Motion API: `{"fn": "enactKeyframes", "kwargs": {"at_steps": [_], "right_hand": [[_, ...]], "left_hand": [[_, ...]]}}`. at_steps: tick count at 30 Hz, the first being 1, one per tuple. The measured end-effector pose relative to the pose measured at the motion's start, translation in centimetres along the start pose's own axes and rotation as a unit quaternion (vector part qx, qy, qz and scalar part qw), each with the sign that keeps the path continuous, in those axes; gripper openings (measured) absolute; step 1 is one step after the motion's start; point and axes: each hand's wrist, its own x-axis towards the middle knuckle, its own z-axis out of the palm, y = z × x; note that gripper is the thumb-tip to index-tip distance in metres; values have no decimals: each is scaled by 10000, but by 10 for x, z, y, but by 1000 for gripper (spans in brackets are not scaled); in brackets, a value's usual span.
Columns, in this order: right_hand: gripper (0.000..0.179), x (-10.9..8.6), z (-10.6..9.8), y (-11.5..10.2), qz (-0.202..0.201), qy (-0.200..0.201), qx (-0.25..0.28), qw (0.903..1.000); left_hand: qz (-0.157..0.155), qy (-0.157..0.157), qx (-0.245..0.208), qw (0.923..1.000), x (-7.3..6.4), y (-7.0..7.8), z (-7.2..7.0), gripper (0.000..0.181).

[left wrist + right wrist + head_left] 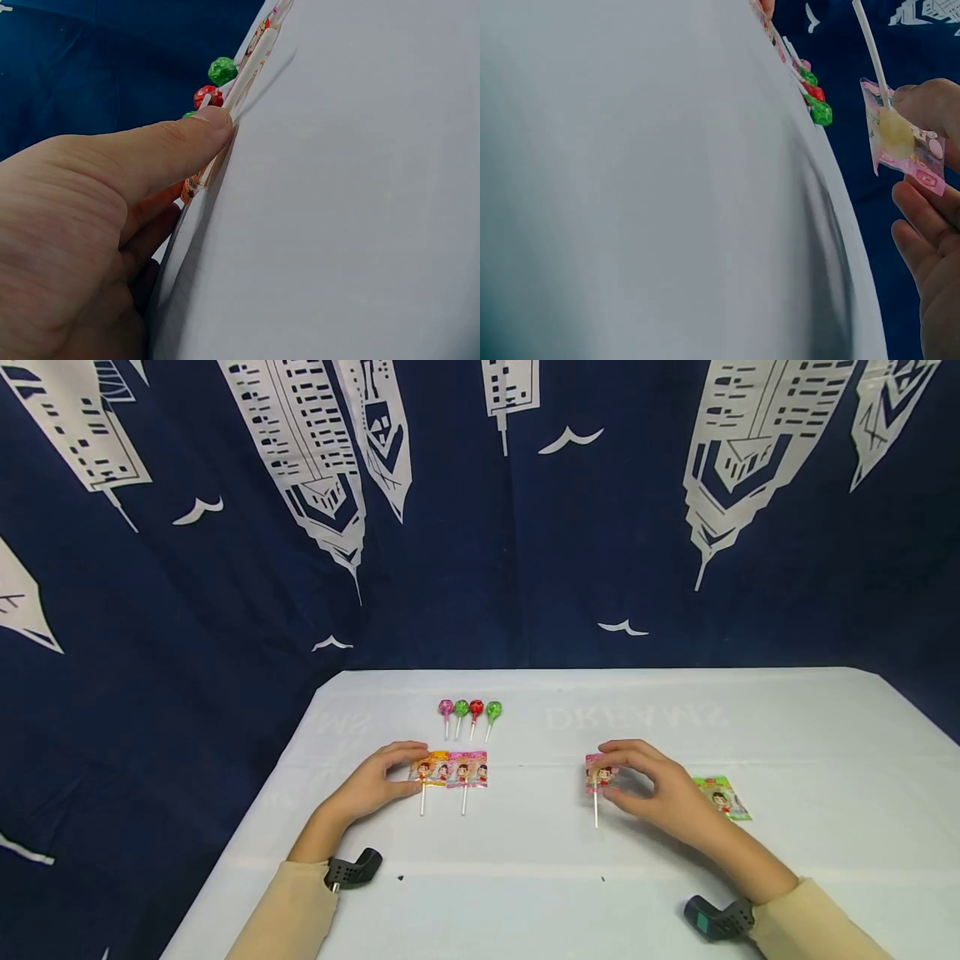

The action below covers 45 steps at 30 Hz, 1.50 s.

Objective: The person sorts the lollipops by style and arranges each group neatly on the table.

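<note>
Thumb and fingers of my left hand [367, 785] pinch the left end of a lollipop in an orange wrapper [433, 770], its white stick pointing down toward me. Right beside it lies a lollipop in a pink wrapper [468, 771]. My right hand [667, 789] grips another pink-wrapped lollipop [594, 781] between thumb and fingers, farther right over the table. In the right wrist view a pale yellow candy [895, 136] shows through its clear wrapper, held up off the tabletop. The left wrist view has the left thumb [187, 142] against the wrapper and stick, other fingers partly hidden behind.
Behind the wrapped pair, a row of round lollipops stands out: a pink one [446, 708], a red one [476, 708] and two green ones [493, 711]. A green packet [724, 797] lies behind the right forearm. The white table [525, 893] meets a dark blue printed curtain [480, 568].
</note>
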Motion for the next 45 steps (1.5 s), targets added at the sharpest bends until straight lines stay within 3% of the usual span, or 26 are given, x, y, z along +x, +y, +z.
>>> {"fn": "enactKeyframes", "kwargs": {"at_steps": [7,17,26,39,45], "right_hand": [[38,23,10,-7,-207,-134,54,9997],[35,57,36,-25,-53,-668,406,9969],[34,82,65,-34,-95,-858,650,9941],[30,95,91,-29,144,-1407,991,9850],[28,94,95,-29,137,-1472,712,9864]], "left_hand": [[54,4,-35,10000,0,0,0,51],[-14,-32,17,10000,-1,-3,-2,51],[-52,8,-97,9999,-2,-3,-6,53],[-1,-21,-151,9999,2,-4,-2,51],[14,-21,-161,9999,3,-4,-1,51]]}}
